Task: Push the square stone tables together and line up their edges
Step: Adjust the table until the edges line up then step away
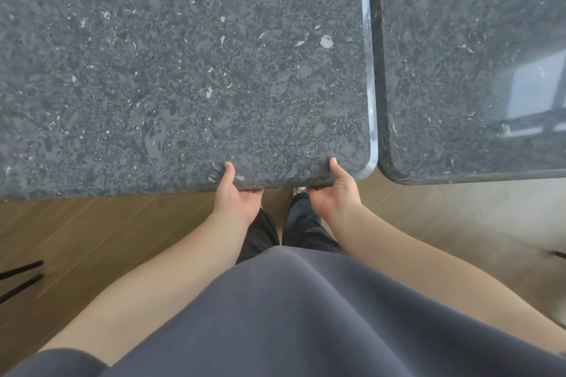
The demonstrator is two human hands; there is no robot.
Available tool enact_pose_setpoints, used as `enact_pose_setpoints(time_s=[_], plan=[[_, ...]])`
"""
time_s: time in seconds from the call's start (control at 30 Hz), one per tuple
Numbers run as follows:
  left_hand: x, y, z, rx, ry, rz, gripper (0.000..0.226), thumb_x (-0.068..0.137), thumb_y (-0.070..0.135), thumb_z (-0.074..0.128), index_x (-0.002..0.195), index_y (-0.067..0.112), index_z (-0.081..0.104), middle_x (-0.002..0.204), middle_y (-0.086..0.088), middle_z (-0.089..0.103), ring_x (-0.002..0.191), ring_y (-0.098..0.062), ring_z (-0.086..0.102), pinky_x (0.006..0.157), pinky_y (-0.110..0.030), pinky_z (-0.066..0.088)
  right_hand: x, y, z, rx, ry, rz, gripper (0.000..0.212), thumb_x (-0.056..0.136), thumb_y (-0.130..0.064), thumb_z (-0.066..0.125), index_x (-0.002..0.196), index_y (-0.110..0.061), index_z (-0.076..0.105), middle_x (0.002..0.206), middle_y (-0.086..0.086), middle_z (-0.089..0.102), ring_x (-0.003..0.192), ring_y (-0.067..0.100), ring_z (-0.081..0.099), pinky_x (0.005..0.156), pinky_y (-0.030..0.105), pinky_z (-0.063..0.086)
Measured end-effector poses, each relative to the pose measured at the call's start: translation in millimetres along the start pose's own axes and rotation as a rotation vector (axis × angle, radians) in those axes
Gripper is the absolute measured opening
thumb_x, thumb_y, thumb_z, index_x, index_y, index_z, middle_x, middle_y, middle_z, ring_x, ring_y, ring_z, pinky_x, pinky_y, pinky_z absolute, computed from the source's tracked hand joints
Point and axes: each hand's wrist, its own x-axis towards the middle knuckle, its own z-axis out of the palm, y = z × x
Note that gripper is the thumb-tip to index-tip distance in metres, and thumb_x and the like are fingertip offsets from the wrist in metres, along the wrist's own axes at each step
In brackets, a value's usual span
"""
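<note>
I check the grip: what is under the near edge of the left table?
Under the left table, both hands' fingers go: left hand, right hand. Thumbs rest on top. The fingers are hidden.

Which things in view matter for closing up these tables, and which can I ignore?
Part of the job:
left table, gripped at its near edge
right table, beside it across a narrow seam
left hand
right hand

Ignore:
wooden floor
black rods at the far left

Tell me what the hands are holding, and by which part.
Both hands, left and right, grip the left table by its near edge, close to its right corner, thumbs on top, fingers underneath.
</note>
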Motion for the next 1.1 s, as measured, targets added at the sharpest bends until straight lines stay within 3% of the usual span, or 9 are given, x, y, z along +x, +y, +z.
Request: enact_pose_setpoints(time_s=[0.2, 0.4, 0.63, 0.87, 1.1], plan=[[0.3, 3.3, -2.6, 0.022, -0.012, -0.012, 0.043, 0.095, 0.037, 0.065, 0.125, 0.006, 0.058, 0.127, -0.016, 0.064, 0.117, -0.035, 0.061, 0.106, -0.051, 0.047, 0.9, -2.3, -3.6, -0.051, -0.01, -0.007, 0.042, 0.094, -0.019, 0.069, 0.13, -0.005, 0.054, 0.12, 0.017, 0.068, 0.115, 0.033, 0.064, 0.106, 0.049, 0.048], [0.7, 1.6, 1.9, 0.071, -0.001, -0.016, 0.037, 0.097, 0.04, 0.061, 0.111, 0.006, 0.057, 0.117, -0.016, 0.064, 0.118, -0.034, 0.06, 0.108, -0.053, 0.045, -1.8, -3.4, -3.5, -0.115, 0.003, -0.001, 0.051, 0.093, -0.021, 0.07, 0.137, -0.006, 0.051, 0.126, 0.017, 0.067, 0.116, 0.034, 0.064, 0.096, 0.049, 0.053], [2.1, -0.7, 2.0, 0.112, -0.015, 0.028, 0.042, 0.099, 0.04, 0.058, 0.124, 0.006, 0.054, 0.137, -0.017, 0.059, 0.126, -0.035, 0.057, 0.108, -0.056, 0.045, -3.0, -5.2, -5.4, -0.146, 0.024, -0.01, 0.055, 0.091, -0.02, 0.071, 0.14, -0.008, 0.048, 0.128, 0.017, 0.065, 0.116, 0.034, 0.063, 0.078, 0.049, 0.055], [1.0, -2.8, 2.5, 0.124, -0.015, 0.045, 0.042, 0.099, 0.04, 0.056, 0.123, 0.006, 0.053, 0.14, -0.018, 0.056, 0.128, -0.035, 0.056, 0.109, -0.055, 0.043, -2.9, -6.4, -6.4, -0.119, -0.011, -0.007, 0.057, 0.091, -0.019, 0.072, 0.14, -0.008, 0.046, 0.132, 0.017, 0.062, 0.121, 0.035, 0.061, 0.102, 0.052, 0.05], [-2.2, -5.4, 2.8, 0.135, -0.018, 0.073, 0.048, 0.101, 0.038, 0.053, 0.137, 0.006, 0.047, 0.143, -0.017, 0.054, 0.13, -0.034, 0.054, 0.111, -0.054, 0.042, -5.7, -8.4, -6.9, -0.107, -0.046, 0.021, 0.045, 0.094, -0.017, 0.068, 0.134, -0.006, 0.05, 0.126, 0.018, 0.064, 0.12, 0.036, 0.06, 0.097, 0.053, 0.05]])
